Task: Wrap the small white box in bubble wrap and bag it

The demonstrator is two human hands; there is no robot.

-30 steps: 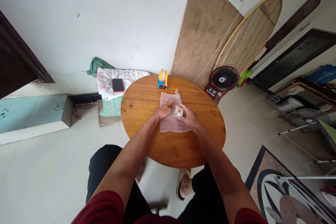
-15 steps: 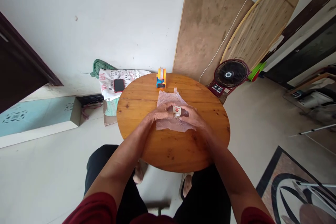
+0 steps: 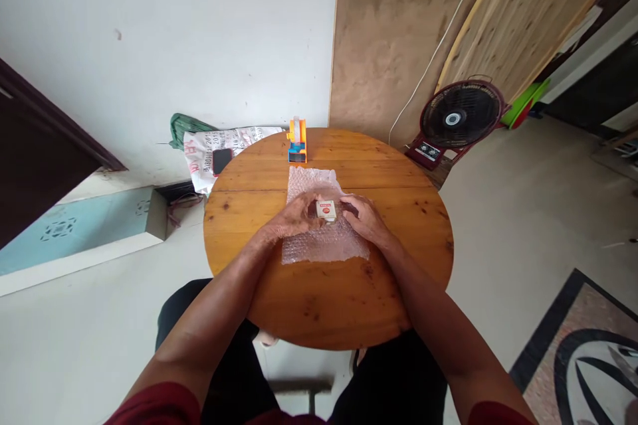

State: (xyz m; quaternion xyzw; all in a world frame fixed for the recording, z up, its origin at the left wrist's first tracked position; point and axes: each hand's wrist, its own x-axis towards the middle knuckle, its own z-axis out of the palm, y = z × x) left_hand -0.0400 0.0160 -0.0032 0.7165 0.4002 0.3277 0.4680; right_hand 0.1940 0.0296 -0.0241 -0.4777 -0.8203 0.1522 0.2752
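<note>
A small whitish box (image 3: 326,210) with a red label lies face up over the middle of a sheet of clear bubble wrap (image 3: 319,249). From the left, my left hand (image 3: 299,214) grips the box's side with its fingers and thumb. My right hand (image 3: 367,218) is just to the right of the box, over the wrap, its thumb and forefinger parted with a small gap to the box. The wrap is spread on a round wooden table (image 3: 323,305), and both hands cover parts of it.
An orange and blue tape dispenser (image 3: 298,141) stands near the table's far edge. Behind the table on the left, a phone (image 3: 222,161) rests on a printed white sack (image 3: 199,176). A dark red fan (image 3: 456,116) stands beyond the table's right side.
The box has tipped from a more upright pose to lie flatter, its label facing up. My right hand has drawn slightly away from it. The view has shifted and come closer.
</note>
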